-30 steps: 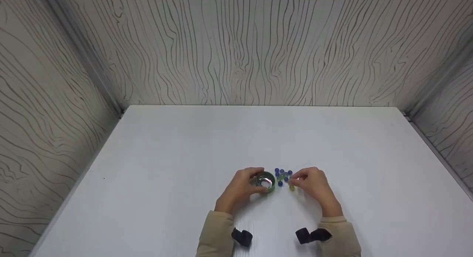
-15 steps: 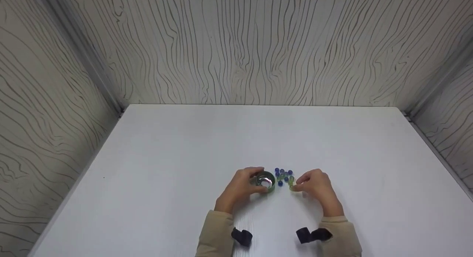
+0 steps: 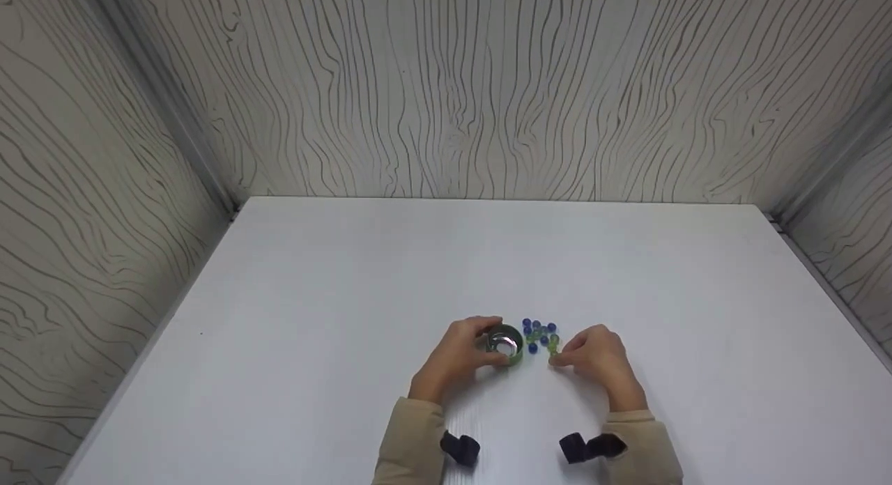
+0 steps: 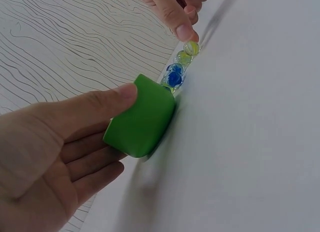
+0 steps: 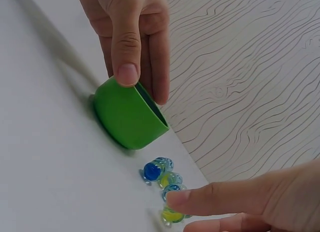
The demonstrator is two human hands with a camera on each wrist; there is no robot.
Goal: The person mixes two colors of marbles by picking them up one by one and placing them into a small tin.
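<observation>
A small green cup (image 4: 145, 119) with a shiny inside stands on the white table, mouth up. My left hand (image 3: 456, 349) grips it from the left, thumb on the near side of the rim and fingers round the far side. Just right of the cup lies a cluster of blue marbles (image 3: 533, 348) and yellow-green ones (image 4: 183, 57). At the near right end of this cluster my right hand (image 3: 598, 356) pinches a yellow-green marble (image 4: 191, 47) between thumb and forefinger, down at the tabletop. In the right wrist view its thumb partly covers the marbles behind.
The white table (image 3: 334, 283) spreads out around both hands. Walls with a wood-line pattern (image 3: 446, 88) rise behind it and at both sides. Black straps with small camera blocks (image 3: 460, 449) sit on the beige sleeves (image 3: 411, 440).
My right hand has drawn slightly toward me, from the middle of the marbles to the nearest yellow-green one, and its fingertips have come together there. My left hand stays on the cup.
</observation>
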